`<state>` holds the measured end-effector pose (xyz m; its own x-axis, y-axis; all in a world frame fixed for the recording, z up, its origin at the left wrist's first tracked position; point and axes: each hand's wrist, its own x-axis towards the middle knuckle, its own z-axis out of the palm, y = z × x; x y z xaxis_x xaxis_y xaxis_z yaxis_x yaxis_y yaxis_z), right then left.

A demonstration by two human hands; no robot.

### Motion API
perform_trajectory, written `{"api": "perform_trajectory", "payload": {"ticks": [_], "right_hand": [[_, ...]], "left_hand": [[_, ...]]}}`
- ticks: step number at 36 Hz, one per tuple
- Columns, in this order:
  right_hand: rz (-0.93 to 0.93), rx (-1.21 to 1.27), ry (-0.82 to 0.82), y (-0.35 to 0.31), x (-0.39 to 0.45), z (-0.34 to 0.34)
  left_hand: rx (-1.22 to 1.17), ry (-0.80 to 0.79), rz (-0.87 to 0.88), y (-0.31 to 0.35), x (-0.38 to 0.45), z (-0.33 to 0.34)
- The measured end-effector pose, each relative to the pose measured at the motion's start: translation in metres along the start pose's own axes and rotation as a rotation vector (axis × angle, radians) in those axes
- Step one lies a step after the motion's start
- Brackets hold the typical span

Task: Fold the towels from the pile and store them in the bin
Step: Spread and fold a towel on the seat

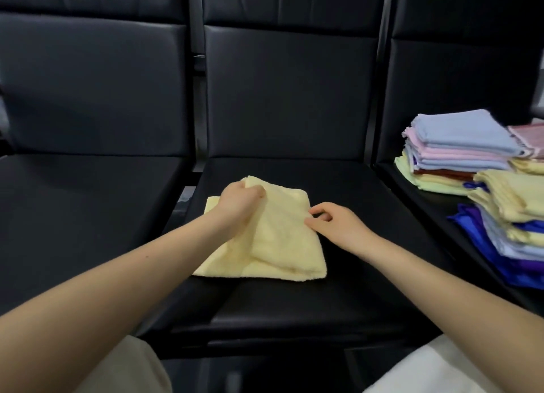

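A pale yellow towel (pixel 279 245) lies on the middle black seat (pixel 294 304), partly folded, with one layer lifted over the rest. My left hand (pixel 240 201) grips the towel's far left corner and holds that layer up. My right hand (pixel 332 220) pinches the towel's right edge between thumb and fingers. On the right seat sit two piles of towels: a folded stack (pixel 453 148) in blue, pink and yellow at the back, and a looser pile (pixel 512 216) of yellow, lilac and deep blue cloths nearer me. No bin is in view.
Three black padded seats stand in a row with upright backrests (pixel 288 92). The left seat (pixel 88 210) holds nothing. Gaps with metal frame parts separate the seats. My knees in light trousers (pixel 132 369) are at the bottom edge.
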<state>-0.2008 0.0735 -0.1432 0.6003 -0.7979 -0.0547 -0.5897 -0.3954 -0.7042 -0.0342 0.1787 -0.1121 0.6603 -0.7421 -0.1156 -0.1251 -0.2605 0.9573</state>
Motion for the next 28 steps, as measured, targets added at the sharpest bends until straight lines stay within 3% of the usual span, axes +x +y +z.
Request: {"api": "perform_trajectory", "payload": {"ticks": [9, 11, 14, 16, 21, 25, 28], "right_hand": [[-0.029, -0.089, 0.011, -0.007, -0.004, 0.013], [-0.022, -0.102, 0.005, -0.008, -0.002, 0.015], [-0.024, -0.141, 0.007, -0.010, -0.001, 0.018], [-0.019, -0.170, 0.009, -0.013, 0.000, 0.022], [0.030, -0.156, -0.111, -0.024, 0.004, 0.028], [0.099, 0.049, -0.279, -0.038, 0.007, 0.024], [0.207, 0.196, -0.241, -0.053, 0.009, 0.020]], "left_hand": [[0.058, 0.078, 0.097, -0.005, -0.008, -0.049], [0.228, 0.080, 0.104, -0.012, -0.008, -0.058], [0.680, 0.019, -0.009, -0.026, -0.009, -0.065], [0.827, -0.017, -0.062, -0.034, -0.012, -0.067], [0.459, 0.010, -0.194, -0.037, -0.010, -0.072], [0.201, -0.072, -0.269, -0.028, -0.014, -0.062], [-0.008, -0.168, -0.307, -0.010, -0.024, -0.043]]}}
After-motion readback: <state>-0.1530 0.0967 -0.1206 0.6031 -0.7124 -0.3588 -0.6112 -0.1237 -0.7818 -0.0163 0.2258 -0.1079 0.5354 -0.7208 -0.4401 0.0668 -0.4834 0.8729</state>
